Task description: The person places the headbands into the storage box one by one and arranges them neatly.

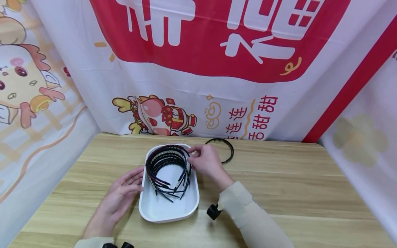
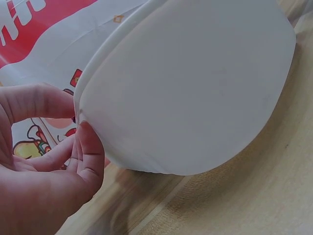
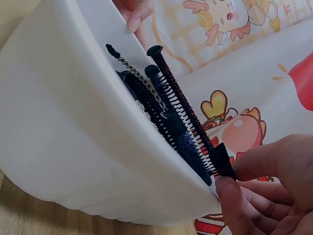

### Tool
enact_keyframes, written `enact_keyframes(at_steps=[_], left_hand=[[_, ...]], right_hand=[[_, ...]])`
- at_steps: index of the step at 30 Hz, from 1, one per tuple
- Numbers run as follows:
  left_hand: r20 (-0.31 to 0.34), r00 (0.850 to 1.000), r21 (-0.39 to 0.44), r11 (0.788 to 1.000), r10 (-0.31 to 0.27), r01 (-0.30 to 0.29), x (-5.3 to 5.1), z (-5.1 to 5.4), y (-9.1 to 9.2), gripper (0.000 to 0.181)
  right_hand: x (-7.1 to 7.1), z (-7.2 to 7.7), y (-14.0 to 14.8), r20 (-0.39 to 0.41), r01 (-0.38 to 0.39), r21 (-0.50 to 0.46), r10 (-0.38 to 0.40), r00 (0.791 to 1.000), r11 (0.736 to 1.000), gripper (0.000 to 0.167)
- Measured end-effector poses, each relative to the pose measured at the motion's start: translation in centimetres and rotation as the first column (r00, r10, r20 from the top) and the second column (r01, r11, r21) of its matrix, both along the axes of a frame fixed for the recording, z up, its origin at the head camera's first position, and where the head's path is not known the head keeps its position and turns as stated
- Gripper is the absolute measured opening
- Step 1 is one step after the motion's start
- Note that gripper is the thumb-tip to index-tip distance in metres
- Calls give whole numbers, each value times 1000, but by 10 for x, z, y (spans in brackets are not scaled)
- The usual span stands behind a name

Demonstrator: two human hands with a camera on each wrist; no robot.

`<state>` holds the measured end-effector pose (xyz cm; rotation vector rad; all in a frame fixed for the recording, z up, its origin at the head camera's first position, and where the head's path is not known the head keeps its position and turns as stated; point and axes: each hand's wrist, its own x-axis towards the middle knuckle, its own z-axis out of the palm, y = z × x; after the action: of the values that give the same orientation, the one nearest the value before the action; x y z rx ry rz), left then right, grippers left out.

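Note:
A white plastic basin (image 1: 169,208) on the table holds several dark headbands (image 1: 167,158), stacked in a ring toward its far end. In the right wrist view, toothed headbands (image 3: 183,125), some with beaded or glittery bands, rise above the rim. With thumb and forefinger my right hand (image 1: 206,160) pinches a black headband at the basin's far right edge; the pinched end shows in the right wrist view. My left hand (image 1: 119,194) rests its fingertips against the basin's left side, fingers loosely bent.
Beyond my right hand, one black toothed headband (image 1: 229,146) lies on the wooden table (image 1: 279,186), partly hidden by that hand. A printed cloth (image 1: 201,79) hangs along the table's back edge, with cloth at both sides too.

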<state>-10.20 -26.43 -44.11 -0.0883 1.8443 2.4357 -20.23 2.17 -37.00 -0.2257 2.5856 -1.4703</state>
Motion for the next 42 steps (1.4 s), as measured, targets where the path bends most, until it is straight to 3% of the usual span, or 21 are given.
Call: enact_keyframes(at_steps=[6,14,25,34,42], left_hand=[[24,1000,-20,1000,2,-1,0,2,1,57],[7,1000,-12,1000,-5,5,1,1,1,56],[42,999,-20,1000,7,-6,1,4,2,56],[36,999,-14,1000,5,-5,1,3,1,55],[42,999,-18,1000,2,-1,1,3,0,56]], right_hand=[[-1,3,0,-7,18,-12,-18,1000,1000,27],[-3,2,-7,18,19,-6,-19,1000,1000,29],[0,1,-10,-52,11,121,-5,999,993,24],[3,-1,-7,-75,2,89,4,997,996,23],[6,-5,1,-78,4,-1,-4,997,1000,19]])
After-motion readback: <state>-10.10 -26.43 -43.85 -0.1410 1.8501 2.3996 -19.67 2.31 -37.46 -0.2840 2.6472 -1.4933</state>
